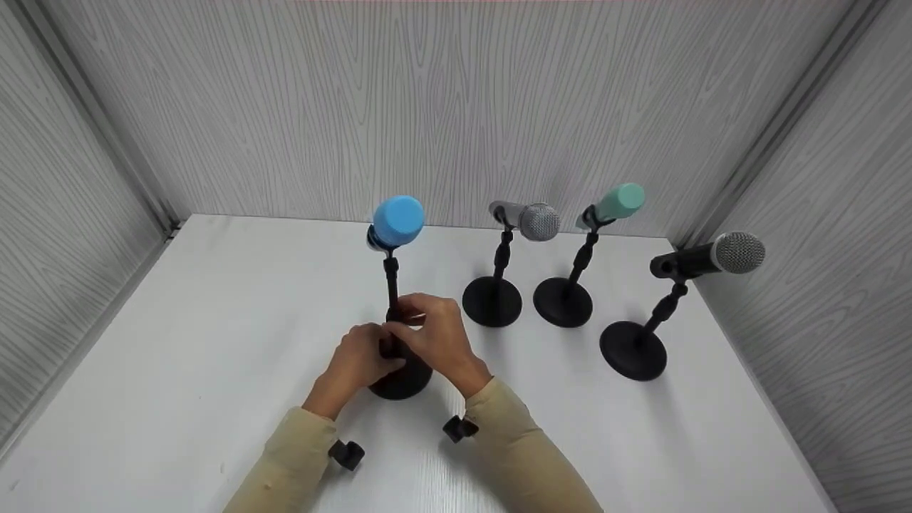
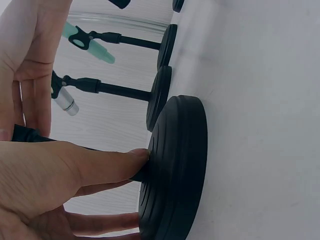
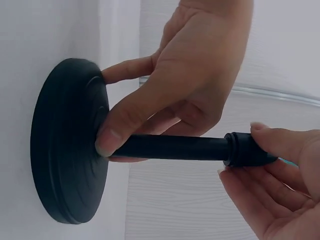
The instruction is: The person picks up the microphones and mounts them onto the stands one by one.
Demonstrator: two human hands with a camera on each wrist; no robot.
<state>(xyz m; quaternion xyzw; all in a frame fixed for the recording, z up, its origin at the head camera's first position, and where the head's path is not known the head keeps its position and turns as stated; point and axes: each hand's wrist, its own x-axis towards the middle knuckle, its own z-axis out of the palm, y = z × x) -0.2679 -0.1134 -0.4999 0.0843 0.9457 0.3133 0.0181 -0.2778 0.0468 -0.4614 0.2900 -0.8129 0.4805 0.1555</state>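
A desktop microphone stand (image 1: 400,385) with a round black base stands left of centre, topped by a microphone (image 1: 399,221) with a bright blue cover. Low on its pole, just above the base (image 3: 70,145), my left hand (image 1: 358,362) grips with thumb and fingers. Higher up, my right hand (image 1: 438,333) pinches the black adjusting collar (image 3: 245,150) between thumb and fingers. The right wrist view shows both holds side by side. In the left wrist view, my left thumb (image 2: 115,162) lies along the pole at the base, while the collar is partly hidden.
To the right stand a silver microphone (image 1: 531,219), a mint-green microphone (image 1: 620,201) and a black one with a grey mesh head (image 1: 727,255), each on its own black stand. Pale wood-grain panels (image 1: 427,107) enclose the white table (image 1: 214,342) at the back and sides.
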